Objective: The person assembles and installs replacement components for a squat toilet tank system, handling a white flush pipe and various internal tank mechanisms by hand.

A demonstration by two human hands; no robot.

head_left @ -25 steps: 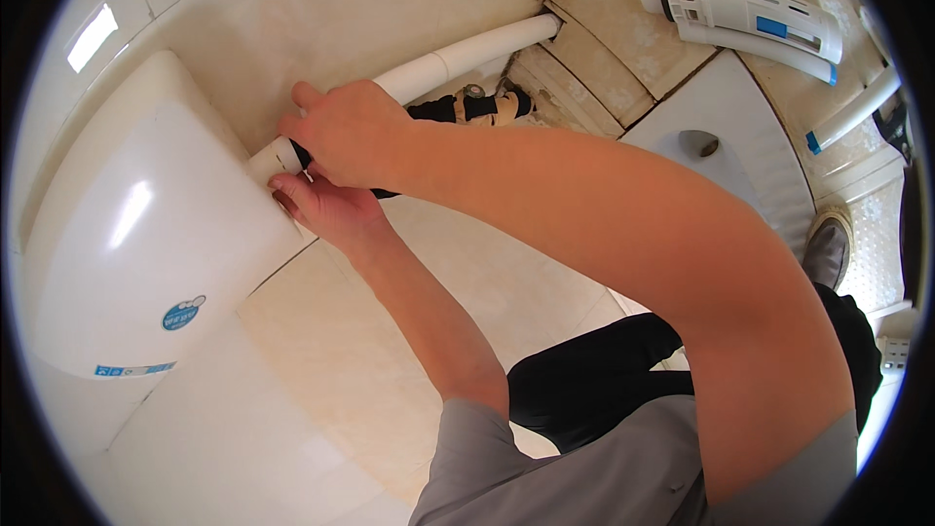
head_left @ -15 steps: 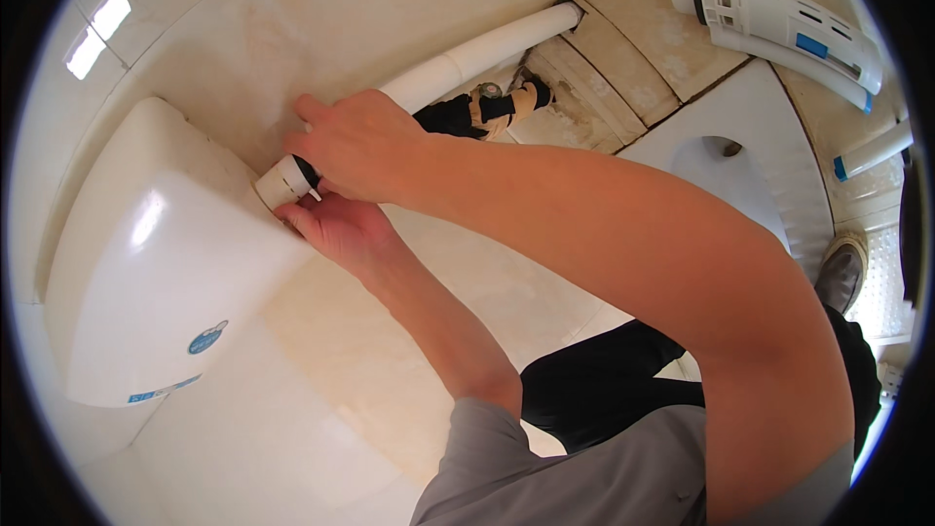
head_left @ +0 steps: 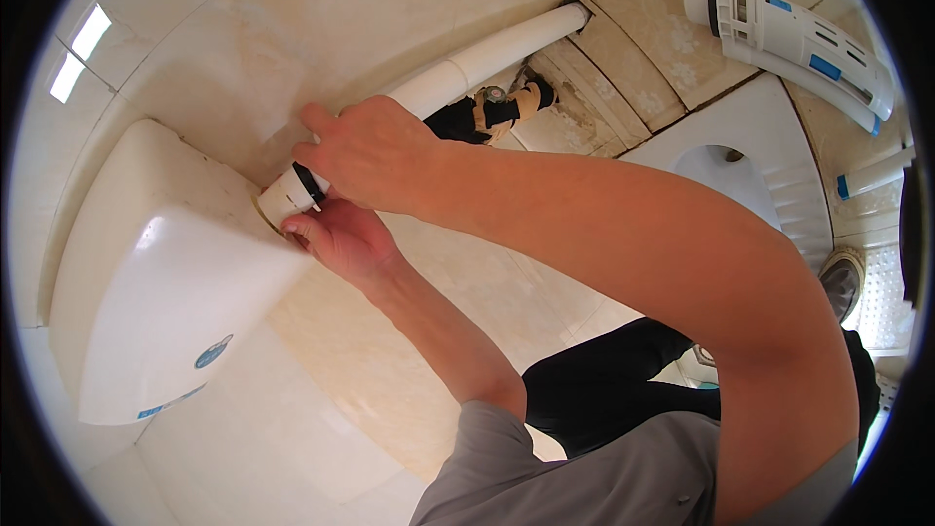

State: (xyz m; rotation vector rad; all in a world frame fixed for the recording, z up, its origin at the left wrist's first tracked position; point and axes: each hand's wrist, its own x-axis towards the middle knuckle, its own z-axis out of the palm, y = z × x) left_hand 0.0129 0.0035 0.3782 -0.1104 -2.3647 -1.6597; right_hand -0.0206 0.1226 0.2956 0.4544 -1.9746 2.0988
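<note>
Item one: my right hand [head_left: 368, 154], coming in from the right over a long bare forearm. Its fingers are curled around the end of the white flush pipe [head_left: 458, 73] where that pipe meets the cistern; the grip is closed on the pipe, thumb side toward the wall.

Item two: my left hand [head_left: 336, 237], just below the right one and touching it. Its fingers are bent up under the white pipe collar [head_left: 285, 198], which carries a black ring. How tightly it grips I cannot tell, since the right hand covers most of the fingers.

Item three: white plastic cistern [head_left: 161, 273], mounted on the tiled wall [head_left: 292, 10], with a small blue round sticker low on its face. The collar sits against its side.

Item four: the pipe itself, running from the collar along the wall to the far corner.

Item five: black valve fitting [head_left: 487, 115] just beside the pipe.

Item six: white flush valve assembly [head_left: 794, 39] with blue parts, lying on the floor well apart.

Item seven: white squat pan [head_left: 779, 146].
</note>
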